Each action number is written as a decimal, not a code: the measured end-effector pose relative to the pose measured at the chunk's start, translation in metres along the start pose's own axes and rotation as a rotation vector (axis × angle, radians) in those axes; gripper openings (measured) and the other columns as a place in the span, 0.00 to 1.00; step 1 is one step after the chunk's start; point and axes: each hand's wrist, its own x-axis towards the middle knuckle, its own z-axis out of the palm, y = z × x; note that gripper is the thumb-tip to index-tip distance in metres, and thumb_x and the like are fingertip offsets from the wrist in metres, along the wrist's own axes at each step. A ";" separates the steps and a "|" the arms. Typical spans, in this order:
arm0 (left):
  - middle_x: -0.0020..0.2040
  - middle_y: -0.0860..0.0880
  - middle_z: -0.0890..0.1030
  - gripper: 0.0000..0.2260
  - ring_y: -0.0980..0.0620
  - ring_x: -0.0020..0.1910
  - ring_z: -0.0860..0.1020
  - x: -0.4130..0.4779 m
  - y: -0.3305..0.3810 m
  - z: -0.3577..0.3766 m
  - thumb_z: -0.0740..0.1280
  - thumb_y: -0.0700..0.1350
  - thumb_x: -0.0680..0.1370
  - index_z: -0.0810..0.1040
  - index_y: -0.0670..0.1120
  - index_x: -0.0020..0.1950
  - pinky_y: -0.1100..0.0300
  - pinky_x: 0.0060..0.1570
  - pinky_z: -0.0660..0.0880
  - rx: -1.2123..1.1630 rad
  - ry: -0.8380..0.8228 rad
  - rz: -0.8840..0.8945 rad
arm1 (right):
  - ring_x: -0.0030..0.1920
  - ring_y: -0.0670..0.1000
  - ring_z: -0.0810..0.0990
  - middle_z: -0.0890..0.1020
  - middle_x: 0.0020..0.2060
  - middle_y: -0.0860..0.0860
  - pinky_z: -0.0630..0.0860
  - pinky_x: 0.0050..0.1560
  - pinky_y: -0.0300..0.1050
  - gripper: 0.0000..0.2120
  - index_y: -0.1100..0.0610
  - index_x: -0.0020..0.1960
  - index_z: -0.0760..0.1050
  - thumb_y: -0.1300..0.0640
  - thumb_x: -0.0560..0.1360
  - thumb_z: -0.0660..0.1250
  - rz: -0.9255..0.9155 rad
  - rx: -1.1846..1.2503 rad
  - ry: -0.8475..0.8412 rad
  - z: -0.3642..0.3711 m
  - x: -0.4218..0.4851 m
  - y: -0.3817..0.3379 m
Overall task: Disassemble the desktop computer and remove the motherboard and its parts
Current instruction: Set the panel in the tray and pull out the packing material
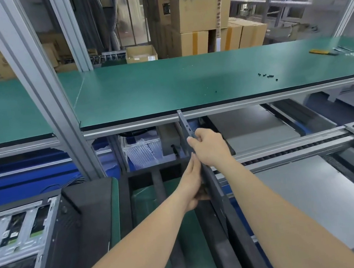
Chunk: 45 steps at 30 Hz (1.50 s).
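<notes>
I hold a dark grey side panel [211, 181] of the computer case edge-on in front of me, standing upright below the bench edge. My right hand [210, 146] grips its upper edge with curled fingers. My left hand [192, 183] lies flat against the panel's left face lower down, fingers straight. The open computer case [26, 230] lies at the lower left, its metal drive cage and inner frame showing. Several small black screws [266, 75] lie on the green bench mat [165, 86] to the right.
A yellow-handled tool [319, 51] and some bits lie at the bench's far right. An aluminium frame post [36, 84] rises at the left. Grey panels [256, 130] rest on the lower roller shelf to the right. Cardboard boxes [200, 7] are stacked behind the bench.
</notes>
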 end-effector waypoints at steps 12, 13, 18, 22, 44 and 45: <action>0.64 0.50 0.83 0.15 0.44 0.66 0.80 -0.013 -0.013 -0.020 0.59 0.54 0.86 0.73 0.60 0.72 0.38 0.59 0.80 0.006 0.071 0.078 | 0.42 0.55 0.78 0.77 0.40 0.52 0.80 0.45 0.53 0.14 0.51 0.43 0.67 0.44 0.81 0.63 0.077 -0.146 -0.056 0.038 -0.013 0.009; 0.64 0.50 0.83 0.14 0.44 0.65 0.80 -0.016 -0.012 -0.022 0.60 0.53 0.86 0.73 0.59 0.73 0.39 0.59 0.81 0.020 0.068 0.082 | 0.43 0.56 0.80 0.78 0.43 0.52 0.81 0.47 0.54 0.13 0.52 0.48 0.68 0.44 0.81 0.64 0.092 -0.155 -0.056 0.039 -0.014 0.008; 0.51 0.50 0.87 0.12 0.51 0.46 0.86 -0.036 0.000 -0.037 0.62 0.45 0.85 0.78 0.54 0.66 0.44 0.51 0.84 0.087 0.049 0.130 | 0.55 0.59 0.79 0.78 0.61 0.57 0.81 0.53 0.57 0.25 0.55 0.68 0.62 0.47 0.78 0.69 0.084 -0.212 0.027 0.043 -0.027 -0.011; 0.43 0.57 0.87 0.12 0.60 0.41 0.85 -0.063 0.013 -0.063 0.60 0.41 0.84 0.80 0.55 0.56 0.61 0.40 0.84 0.215 0.108 0.200 | 0.74 0.59 0.66 0.66 0.74 0.58 0.73 0.69 0.57 0.25 0.56 0.70 0.66 0.49 0.77 0.69 -0.084 -0.257 0.134 0.054 -0.042 -0.043; 0.49 0.48 0.85 0.07 0.48 0.47 0.82 -0.345 -0.022 -0.455 0.65 0.41 0.79 0.82 0.50 0.49 0.56 0.48 0.79 0.857 0.581 0.240 | 0.51 0.54 0.81 0.83 0.52 0.52 0.75 0.45 0.45 0.11 0.54 0.54 0.79 0.49 0.76 0.70 -0.123 -0.122 -0.415 0.286 -0.258 -0.310; 0.51 0.47 0.84 0.06 0.47 0.49 0.82 -0.352 -0.029 -0.465 0.65 0.43 0.78 0.81 0.49 0.52 0.55 0.50 0.79 0.939 0.575 0.191 | 0.53 0.55 0.81 0.83 0.56 0.54 0.77 0.48 0.46 0.16 0.55 0.58 0.79 0.48 0.75 0.71 -0.082 -0.178 -0.491 0.297 -0.266 -0.308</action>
